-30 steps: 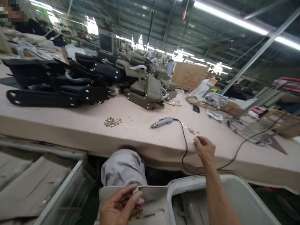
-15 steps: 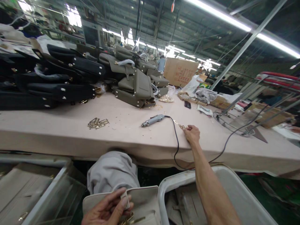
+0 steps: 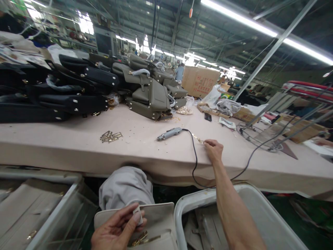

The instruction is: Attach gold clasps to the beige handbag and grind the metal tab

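Observation:
My left hand (image 3: 118, 227) pinches a small pale tab (image 3: 137, 215) above a light grey bag piece (image 3: 160, 218) on my lap, where gold hardware (image 3: 140, 239) lies. On the table, my right hand (image 3: 213, 150) is closed, its fingertips at the near end of a row of small gold metal pieces (image 3: 196, 138); what it grips is too small to make out. Left of that hand rests a grey electric screwdriver (image 3: 169, 134) with a black cable. A loose pile of gold metal plates (image 3: 110, 136) lies farther left.
Black bags (image 3: 75, 104) and olive bags (image 3: 151, 97) are heaped along the table's back. A cardboard box (image 3: 199, 81) and a wire stand (image 3: 260, 139) are at the right. Bins (image 3: 187, 201) of grey pieces flank my lap. A person (image 3: 179, 72) is far off.
The view has shifted slightly. My right hand's fingers have drawn closer together at the gold pieces, fewer of which show beside them. My left hand still holds the tab.

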A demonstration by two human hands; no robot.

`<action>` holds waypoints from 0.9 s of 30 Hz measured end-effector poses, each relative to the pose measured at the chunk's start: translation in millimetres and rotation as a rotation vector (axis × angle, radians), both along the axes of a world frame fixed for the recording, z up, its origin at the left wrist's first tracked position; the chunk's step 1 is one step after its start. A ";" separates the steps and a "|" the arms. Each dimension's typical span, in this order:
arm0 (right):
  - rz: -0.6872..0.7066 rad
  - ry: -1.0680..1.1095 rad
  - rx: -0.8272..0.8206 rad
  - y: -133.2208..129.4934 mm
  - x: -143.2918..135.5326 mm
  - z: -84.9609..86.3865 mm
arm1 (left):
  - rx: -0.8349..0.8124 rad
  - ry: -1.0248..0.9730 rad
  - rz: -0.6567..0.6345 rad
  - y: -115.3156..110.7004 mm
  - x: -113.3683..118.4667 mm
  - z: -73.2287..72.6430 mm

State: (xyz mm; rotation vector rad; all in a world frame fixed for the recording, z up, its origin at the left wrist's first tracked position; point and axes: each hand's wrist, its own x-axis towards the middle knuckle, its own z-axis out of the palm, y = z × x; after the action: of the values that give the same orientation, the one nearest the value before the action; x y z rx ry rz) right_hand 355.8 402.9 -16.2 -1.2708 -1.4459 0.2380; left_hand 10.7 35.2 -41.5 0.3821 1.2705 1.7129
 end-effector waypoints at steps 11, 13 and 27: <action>0.145 0.041 0.013 -20.4 -8.0 12.0 | 0.021 0.041 0.027 -10.1 4.3 16.1; 0.180 0.024 -0.021 -21.7 -9.2 11.2 | 0.024 0.054 -0.015 -11.7 2.2 16.5; 0.152 -0.094 -0.083 -14.0 -13.0 5.5 | 0.054 0.039 -0.083 -12.7 -6.9 8.1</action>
State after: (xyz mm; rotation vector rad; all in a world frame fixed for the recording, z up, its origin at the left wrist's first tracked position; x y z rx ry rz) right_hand 342.8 388.9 -10.7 -1.2533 -1.6304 0.3472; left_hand 3.8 22.6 -33.4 0.4961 1.2216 1.6789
